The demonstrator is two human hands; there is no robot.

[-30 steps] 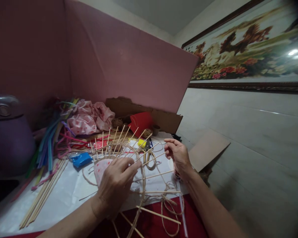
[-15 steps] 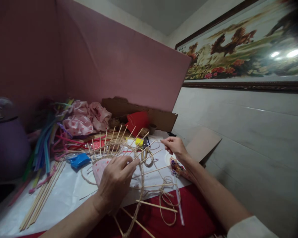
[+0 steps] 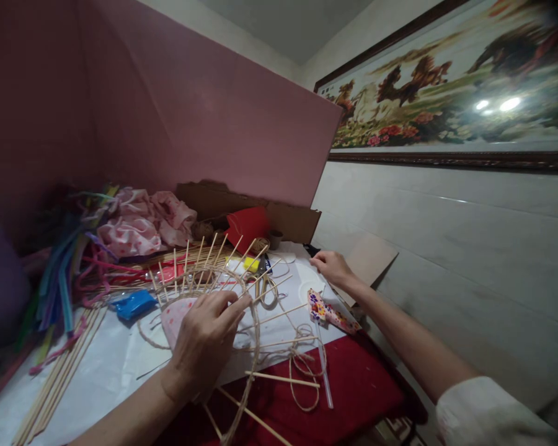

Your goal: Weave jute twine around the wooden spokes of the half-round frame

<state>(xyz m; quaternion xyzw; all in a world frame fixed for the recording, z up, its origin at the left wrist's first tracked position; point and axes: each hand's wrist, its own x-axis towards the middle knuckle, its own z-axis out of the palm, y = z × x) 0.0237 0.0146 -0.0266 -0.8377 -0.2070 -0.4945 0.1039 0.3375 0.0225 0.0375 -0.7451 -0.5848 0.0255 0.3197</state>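
My left hand (image 3: pixel 209 341) is closed on a ring-shaped frame of wooden sticks (image 3: pixel 281 379) bound with jute twine (image 3: pixel 256 334). Its sticks fan outward around the rim, and pink dotted fabric (image 3: pixel 174 319) shows beside my palm. My right hand (image 3: pixel 332 267) is raised to the right of the frame, its fingers pinched together. What lies in that pinch is too small to make out. Loose loops of twine (image 3: pixel 304 406) hang over the table's near side. Scissors (image 3: pixel 267 296) lie behind the frame's right part.
Floral fabric (image 3: pixel 328 310) and a clear straw-like stick (image 3: pixel 326 378) lie at right. Blue packet (image 3: pixel 132 303), loose sticks (image 3: pixel 60 378), pipe cleaners (image 3: pixel 58 288) and pink cloth (image 3: pixel 134 229) are at left. A red sheet (image 3: pixel 247 228) and cardboard (image 3: pixel 291 220) stand at the back.
My right hand has moved away from the frame toward the right, uncovering more of the floral fabric. The view has shifted slightly; my left hand keeps its hold.
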